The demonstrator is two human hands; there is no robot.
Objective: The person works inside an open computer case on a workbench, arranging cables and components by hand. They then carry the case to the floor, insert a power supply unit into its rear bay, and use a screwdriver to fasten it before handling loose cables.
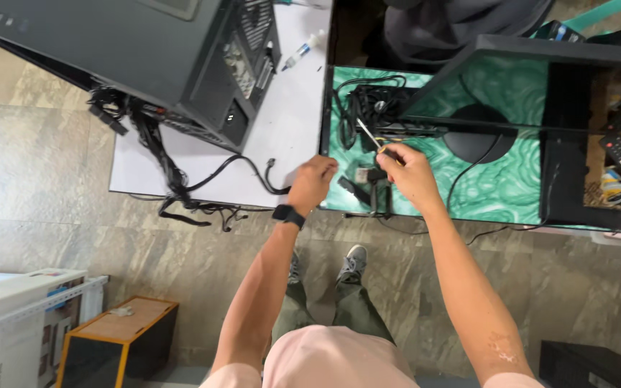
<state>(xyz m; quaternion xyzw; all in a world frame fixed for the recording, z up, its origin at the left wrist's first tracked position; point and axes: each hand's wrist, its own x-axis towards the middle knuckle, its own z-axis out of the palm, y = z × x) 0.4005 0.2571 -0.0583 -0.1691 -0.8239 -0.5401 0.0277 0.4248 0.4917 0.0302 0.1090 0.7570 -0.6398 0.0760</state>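
Right hand (405, 171) is clamped on a screwdriver (374, 139) above small black parts (368, 184) at the green surface (497, 188) edge. Left hand (313, 183) is fisted beside them; contents cannot be told.

Computer case (145, 50) cut off above.

Single head-worn camera, looked steeply down from standing height, faced the green table edge (512, 194), hands at arm's length, floor and feet below.
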